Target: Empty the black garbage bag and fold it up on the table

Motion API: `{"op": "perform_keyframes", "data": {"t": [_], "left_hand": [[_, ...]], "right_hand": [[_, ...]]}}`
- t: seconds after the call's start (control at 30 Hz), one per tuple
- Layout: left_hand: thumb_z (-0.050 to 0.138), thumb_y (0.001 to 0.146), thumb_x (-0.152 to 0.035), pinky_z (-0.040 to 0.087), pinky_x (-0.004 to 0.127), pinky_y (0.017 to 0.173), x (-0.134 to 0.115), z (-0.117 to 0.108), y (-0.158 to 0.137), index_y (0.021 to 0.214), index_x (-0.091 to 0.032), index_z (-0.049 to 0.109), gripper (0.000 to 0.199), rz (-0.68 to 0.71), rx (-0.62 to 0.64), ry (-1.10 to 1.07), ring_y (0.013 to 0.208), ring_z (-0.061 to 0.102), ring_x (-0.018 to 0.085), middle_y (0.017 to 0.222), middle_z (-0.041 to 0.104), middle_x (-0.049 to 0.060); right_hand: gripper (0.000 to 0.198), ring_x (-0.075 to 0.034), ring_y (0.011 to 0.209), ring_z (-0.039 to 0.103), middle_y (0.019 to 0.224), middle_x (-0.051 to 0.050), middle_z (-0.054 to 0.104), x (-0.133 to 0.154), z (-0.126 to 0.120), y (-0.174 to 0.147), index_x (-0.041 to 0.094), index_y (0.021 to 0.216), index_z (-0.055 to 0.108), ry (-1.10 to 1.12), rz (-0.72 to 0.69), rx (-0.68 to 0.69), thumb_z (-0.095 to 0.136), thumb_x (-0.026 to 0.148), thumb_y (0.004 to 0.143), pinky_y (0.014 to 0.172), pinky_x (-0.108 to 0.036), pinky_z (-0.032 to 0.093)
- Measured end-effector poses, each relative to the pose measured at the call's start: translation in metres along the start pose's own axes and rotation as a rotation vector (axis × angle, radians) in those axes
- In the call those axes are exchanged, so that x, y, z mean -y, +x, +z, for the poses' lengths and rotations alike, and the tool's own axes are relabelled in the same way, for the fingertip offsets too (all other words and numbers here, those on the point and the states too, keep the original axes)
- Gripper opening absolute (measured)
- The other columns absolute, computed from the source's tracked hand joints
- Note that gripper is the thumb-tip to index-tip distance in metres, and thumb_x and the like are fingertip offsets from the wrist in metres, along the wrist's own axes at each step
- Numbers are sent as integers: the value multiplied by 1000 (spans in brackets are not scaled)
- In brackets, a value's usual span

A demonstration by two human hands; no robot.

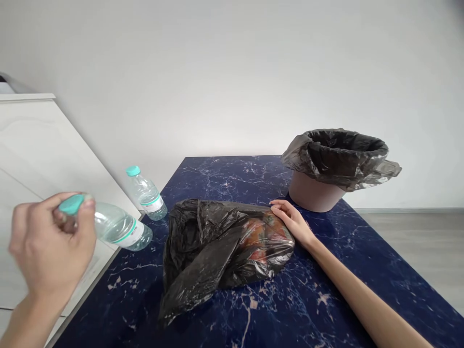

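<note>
Head: bottle cap in left grip

Left hand: bare, back broad, knuckles rounded, thumb blunt-tipped, outline slightly blurred. Left forearm: bare, short section visible, cut off at the view's lower left corner. Right hand: bare, slender, fingers slim and tapering. Right forearm: bare, long, smooth, widening evenly from a narrow wrist toward the lower edge.
</note>
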State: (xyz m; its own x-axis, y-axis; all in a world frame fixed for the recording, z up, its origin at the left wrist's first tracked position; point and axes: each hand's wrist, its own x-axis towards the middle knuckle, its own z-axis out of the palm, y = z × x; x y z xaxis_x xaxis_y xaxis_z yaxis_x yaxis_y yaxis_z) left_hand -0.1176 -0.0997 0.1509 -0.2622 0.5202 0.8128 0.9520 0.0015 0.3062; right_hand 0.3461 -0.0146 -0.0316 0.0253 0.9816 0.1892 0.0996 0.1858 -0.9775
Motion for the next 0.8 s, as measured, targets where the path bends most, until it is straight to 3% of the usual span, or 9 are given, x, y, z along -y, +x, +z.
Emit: {"op": "perform_keyframes", "data": {"t": [0.13, 0.3, 0.43, 0.67, 0.8], "left_hand": [[57, 101, -55, 52, 39, 104, -2, 18, 16, 129, -14, 73, 52, 81, 21, 137, 108, 59, 28, 87, 51, 3], [54, 107, -56, 52, 34, 95, 1, 34, 22, 135, -15, 70, 53, 64, 152, 215, 103, 60, 24, 100, 56, 4], [54, 109, -55, 49, 31, 89, 2, 43, 24, 136, -13, 70, 53, 55, 174, 221, 100, 58, 22, 99, 54, 4], [49, 112, -53, 49, 30, 93, 5, 50, 22, 142, -15, 67, 52, 73, 177, 194, 108, 58, 23, 94, 51, 2], [57, 107, -54, 51, 34, 96, 7, 53, 17, 141, -14, 64, 53, 65, 178, 182, 108, 58, 25, 94, 51, 2]], "right_hand": [[56, -27, 98, 70, 100, -5, 74, 1, 0, -1, 25, 120, 70, 1, 7, 5, 76, 71, 89, 93, -41, 57], [56, -26, 96, 70, 99, -5, 74, 2, 1, -1, 25, 120, 70, 2, 11, 3, 76, 71, 89, 92, -40, 57], [56, -26, 96, 70, 99, -5, 74, 2, 1, -1, 25, 119, 70, 1, 11, 2, 76, 71, 88, 91, -40, 57], [55, -26, 98, 70, 99, -5, 74, 2, 1, -1, 25, 119, 70, -4, 9, -1, 76, 71, 88, 93, -39, 56], [54, -26, 97, 70, 99, -5, 74, 1, 0, -1, 26, 118, 70, -12, 7, -2, 75, 71, 89, 91, -40, 57]]}}
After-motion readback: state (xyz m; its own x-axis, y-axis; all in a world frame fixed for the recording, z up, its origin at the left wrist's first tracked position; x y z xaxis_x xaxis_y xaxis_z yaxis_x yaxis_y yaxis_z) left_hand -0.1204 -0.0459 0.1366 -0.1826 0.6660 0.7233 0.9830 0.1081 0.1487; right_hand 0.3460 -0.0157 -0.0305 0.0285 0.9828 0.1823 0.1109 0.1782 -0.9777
